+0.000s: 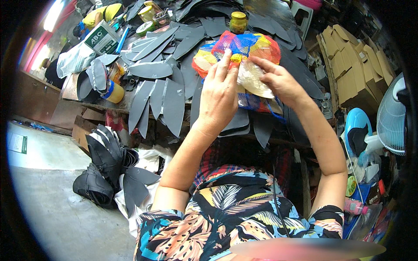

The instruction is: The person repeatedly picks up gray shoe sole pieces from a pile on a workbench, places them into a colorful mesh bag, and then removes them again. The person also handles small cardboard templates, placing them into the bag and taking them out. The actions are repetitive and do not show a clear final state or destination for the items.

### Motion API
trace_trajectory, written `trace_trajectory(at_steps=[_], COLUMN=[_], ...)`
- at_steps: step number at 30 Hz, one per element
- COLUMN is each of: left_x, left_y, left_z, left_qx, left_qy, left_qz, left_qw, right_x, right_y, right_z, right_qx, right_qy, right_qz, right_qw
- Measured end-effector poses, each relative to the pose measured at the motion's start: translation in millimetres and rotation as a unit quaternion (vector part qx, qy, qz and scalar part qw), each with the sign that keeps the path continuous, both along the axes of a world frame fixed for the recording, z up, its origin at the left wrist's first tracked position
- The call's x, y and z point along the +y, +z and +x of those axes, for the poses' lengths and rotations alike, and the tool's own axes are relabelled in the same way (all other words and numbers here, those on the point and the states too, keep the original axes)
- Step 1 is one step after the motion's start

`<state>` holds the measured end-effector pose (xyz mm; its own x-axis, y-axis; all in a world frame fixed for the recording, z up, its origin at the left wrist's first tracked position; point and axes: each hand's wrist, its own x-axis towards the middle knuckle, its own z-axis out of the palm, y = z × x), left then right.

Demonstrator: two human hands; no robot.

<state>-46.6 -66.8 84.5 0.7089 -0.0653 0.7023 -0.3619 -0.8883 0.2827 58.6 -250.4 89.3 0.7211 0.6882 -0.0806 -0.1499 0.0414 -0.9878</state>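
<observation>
My left hand (pixel 220 93) lies with its fingers stretched out on a round patchwork piece of coloured netting or cloth (pixel 267 47) in red, blue, yellow and orange. My right hand (pixel 281 82) is closed at the edge of a pale, shiny, cream-coloured piece (pixel 256 82), which rests over the patchwork's near side; its thumb and fingers appear to pinch it. The material of the pale piece cannot be made out. Between my hands sits a small yellow gathered bit (pixel 236 58). Under the patchwork lie dark grey leaf-shaped foam pieces (pixel 173 108).
Beyond the patchwork stands a yellow-lidded jar (pixel 238 22). A yellow-and-white tub (pixel 114 92) and a green-and-white box (pixel 102 38) are at the left. Flattened cardboard (pixel 350 65) and a fan (pixel 392 113) stand right. Black curved pieces (pixel 102 167) pile below left. Someone in yellow (pixel 102 15) bends far left.
</observation>
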Motion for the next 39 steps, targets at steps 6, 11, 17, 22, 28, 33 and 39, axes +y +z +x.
trace_trajectory(at_steps=[6, 11, 17, 22, 28, 33, 39], left_x=[2.3, 1.1, -14.4, -5.9, 19.2, 28.7, 22.4], left_y=[-3.1, -4.7, -15.6, -20.7, -14.2, -6.2, -3.8], left_z=[-3.1, -4.2, 4.2, 9.5, 10.7, -1.1, -4.9], left_qx=[0.006, 0.009, 0.042, 0.092, -0.047, -0.039, -0.053], left_qy=[-0.006, 0.006, -0.008, 0.050, 0.056, 0.110, 0.106], left_qz=[-0.043, 0.008, 0.030, 0.016, -0.073, -0.088, -0.045], left_qw=[0.999, 1.000, 0.999, 0.994, 0.995, 0.989, 0.992], right_x=[24.4, 3.5, -8.3, -17.5, -29.2, -35.8, -32.5], right_y=[-21.2, -16.8, -0.1, 8.4, 15.3, 18.6, 17.8], right_z=[2.9, 17.4, 0.8, -4.1, 3.6, 2.3, -1.5], right_qx=[-0.344, -0.341, -0.274, -0.267, -0.299, -0.261, -0.257], right_qy=[-0.004, -0.009, -0.047, -0.084, -0.103, -0.133, -0.121], right_qz=[-0.079, -0.122, -0.061, -0.023, -0.012, -0.016, 0.001], right_qw=[0.936, 0.932, 0.959, 0.960, 0.949, 0.956, 0.959])
